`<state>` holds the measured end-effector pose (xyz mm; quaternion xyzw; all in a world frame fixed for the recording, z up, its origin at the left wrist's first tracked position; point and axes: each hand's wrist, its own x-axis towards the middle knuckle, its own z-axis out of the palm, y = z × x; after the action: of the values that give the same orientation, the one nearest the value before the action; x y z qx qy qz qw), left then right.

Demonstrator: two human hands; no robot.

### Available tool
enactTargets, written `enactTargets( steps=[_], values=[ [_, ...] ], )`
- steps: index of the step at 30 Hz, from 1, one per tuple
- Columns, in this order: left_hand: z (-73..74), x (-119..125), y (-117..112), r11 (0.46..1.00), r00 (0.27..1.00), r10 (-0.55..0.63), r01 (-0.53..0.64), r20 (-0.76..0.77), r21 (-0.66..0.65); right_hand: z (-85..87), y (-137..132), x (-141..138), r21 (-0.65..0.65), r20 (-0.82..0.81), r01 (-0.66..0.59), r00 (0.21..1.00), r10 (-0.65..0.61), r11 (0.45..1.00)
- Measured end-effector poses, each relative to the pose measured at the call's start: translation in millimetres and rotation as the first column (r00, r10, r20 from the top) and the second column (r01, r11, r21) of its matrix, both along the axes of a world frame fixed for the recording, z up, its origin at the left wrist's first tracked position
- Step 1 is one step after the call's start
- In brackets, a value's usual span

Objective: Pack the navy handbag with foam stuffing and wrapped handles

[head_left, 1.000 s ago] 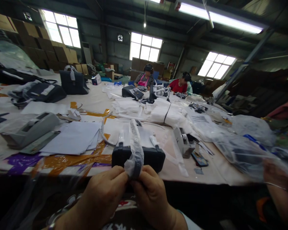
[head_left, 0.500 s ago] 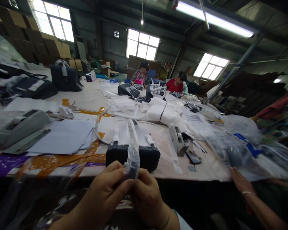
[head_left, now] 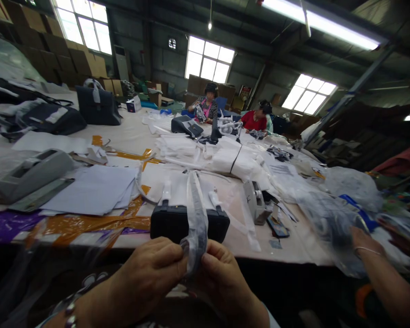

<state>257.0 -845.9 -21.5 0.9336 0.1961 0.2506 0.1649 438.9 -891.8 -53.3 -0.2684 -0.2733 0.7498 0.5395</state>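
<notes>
A dark bag strap (head_left: 197,223) partly wrapped in whitish translucent film rises between my two hands near the table's front edge. My left hand (head_left: 153,264) pinches its lower left side. On the other side my right hand (head_left: 222,269) grips the strap with thumb and fingers closed. Just behind it, a black handbag (head_left: 169,223) lies on the table, with white wrapping on its handle ends and a white sheet over its back part. The strap's lower end is hidden by my fingers.
A grey tape dispenser (head_left: 256,202) stands right of the bag, with a phone (head_left: 278,226) beside it. Paper sheets (head_left: 92,189) and a larger dispenser (head_left: 34,175) lie left. A co-worker's hand (head_left: 365,241) handles a plastic-wrapped item at right. Two people sit across the table.
My hands have shifted slightly with the strap, which now stands a little further right. The co-worker's hand at right has moved up and right over the plastic. The view has turned slightly.
</notes>
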Motion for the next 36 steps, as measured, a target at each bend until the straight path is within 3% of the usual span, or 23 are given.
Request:
enactTargets(
  steps=[2,4,5,7,10,11,12,14,16,18,19,21,23,24,27,29,32,36],
  values=[
    [0.6,1,1,0.989,0.999,0.033,-0.033,-0.004,-0.147,-3.8,0,0,0.038,0.106,0.032,0.994,-0.036,0.999],
    [2.4,4,3,0.916,0.997,0.067,-0.044,0.044,-0.400,-5.7,-1,3,0.173,0.322,0.073,0.938,-0.126,0.982],
    [3.2,6,5,0.841,0.994,0.082,-0.026,0.078,-0.540,-5.6,-1,4,0.273,0.440,0.063,0.879,-0.183,0.960],
    [3.7,10,8,0.628,0.980,0.122,0.046,0.156,-0.777,-4.3,0,8,0.475,0.608,-0.025,0.732,-0.307,0.880],
    [-1.0,17,13,0.309,0.943,0.233,0.160,0.238,-0.937,-3.6,3,10,0.609,0.696,-0.155,0.575,-0.430,0.778],
    [-3.8,19,14,0.251,0.932,0.269,0.176,0.243,-0.952,-4.4,4,10,0.620,0.710,-0.173,0.539,-0.453,0.765],
    [-6.9,20,14,0.228,0.924,0.294,0.182,0.246,-0.957,-5.5,6,11,0.622,0.724,-0.186,0.506,-0.468,0.761],
    [-12.9,21,15,0.272,0.914,0.326,0.154,0.241,-0.950,-7.3,8,11,0.611,0.758,-0.222,0.442,-0.480,0.760],
    [-16.9,20,16,0.394,0.912,0.331,0.098,0.240,-0.914,-7.1,9,12,0.588,0.784,-0.247,0.407,-0.468,0.770],
    [-17.6,18,18,0.532,0.918,0.318,0.035,0.238,-0.846,-5.3,11,14,0.551,0.790,-0.210,0.443,-0.424,0.808],
    [-16.8,17,18,0.594,0.923,0.303,0.011,0.236,-0.804,-4.3,13,16,0.518,0.776,-0.171,0.506,-0.377,0.838],
    [-14.0,14,20,0.691,0.943,0.242,-0.003,0.227,-0.723,-3.8,16,18,0.404,0.669,-0.100,0.710,-0.219,0.909],
    [-11.4,12,21,0.765,0.963,0.151,0.028,0.222,-0.644,-5.6,21,19,0.248,0.462,-0.077,0.886,-0.048,0.966],
    [-10.7,12,22,0.795,0.969,0.112,0.046,0.221,-0.605,-7.0,24,18,0.165,0.360,-0.076,0.933,0.011,0.983],
    [-11.7,12,24,0.860,0.978,0.052,0.059,0.201,-0.508,-10.4,31,13,-0.051,0.217,-0.041,0.975,0.051,0.998],
    [-13.9,12,26,0.885,0.983,0.054,0.034,0.175,-0.464,-11.6,33,8,-0.119,0.198,-0.012,0.980,0.035,0.993],
    [-17.4,10,28,0.899,0.989,0.052,0.014,0.139,-0.437,-13.7,33,4,-0.098,0.228,0.039,0.973,-0.016,0.994],
    [-22.0,9,30,0.895,0.991,0.038,0.022,0.125,-0.445,-18.8,31,5,0.057,0.373,0.066,0.924,-0.082,0.996]
  ],
)
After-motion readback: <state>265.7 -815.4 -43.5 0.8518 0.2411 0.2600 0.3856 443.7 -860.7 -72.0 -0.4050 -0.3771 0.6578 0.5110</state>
